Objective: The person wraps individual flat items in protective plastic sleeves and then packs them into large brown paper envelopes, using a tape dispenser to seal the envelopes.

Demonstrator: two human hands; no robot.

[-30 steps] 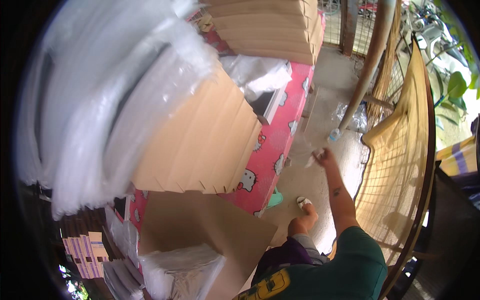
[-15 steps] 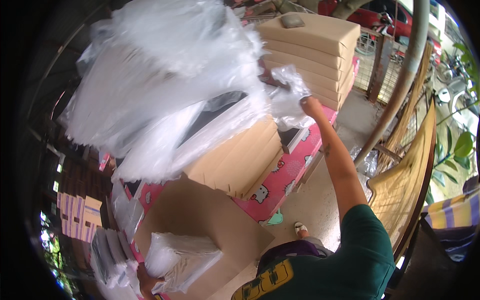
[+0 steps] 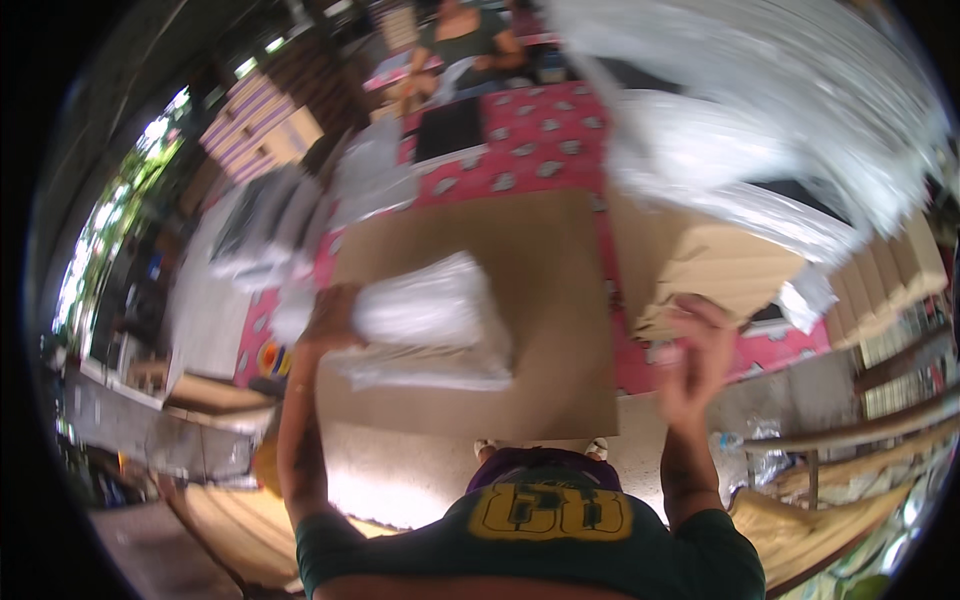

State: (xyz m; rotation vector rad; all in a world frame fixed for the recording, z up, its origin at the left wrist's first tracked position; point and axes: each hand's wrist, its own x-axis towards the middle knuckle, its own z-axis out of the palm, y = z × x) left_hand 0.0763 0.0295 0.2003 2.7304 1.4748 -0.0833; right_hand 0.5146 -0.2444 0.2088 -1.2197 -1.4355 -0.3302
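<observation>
A bundle of clear plastic bags [image 3: 430, 320] lies on a large brown cardboard sheet [image 3: 550, 290] in front of me. My left hand [image 3: 335, 315] touches the bundle's left edge; its fingers are blurred and partly hidden. To the right, my right hand [image 3: 693, 352] is raised over the table's near side, smeared by motion. Its thumb and fingers look apart, and I see nothing between them. Just beyond it is a stack of folded brown cardboard [image 3: 730, 262].
A large heap of clear plastic [image 3: 770, 130] covers the far right. A pink patterned cloth [image 3: 545, 140] covers the table, with a black flat piece [image 3: 450, 130] on it. Grey bundles [image 3: 265, 220] sit at left. Another person [image 3: 465, 45] works at the far end.
The view has swung round to the left. My right hand has drawn back from the clear plastic it held beside the cardboard stack. My left hand stays at the bundle.
</observation>
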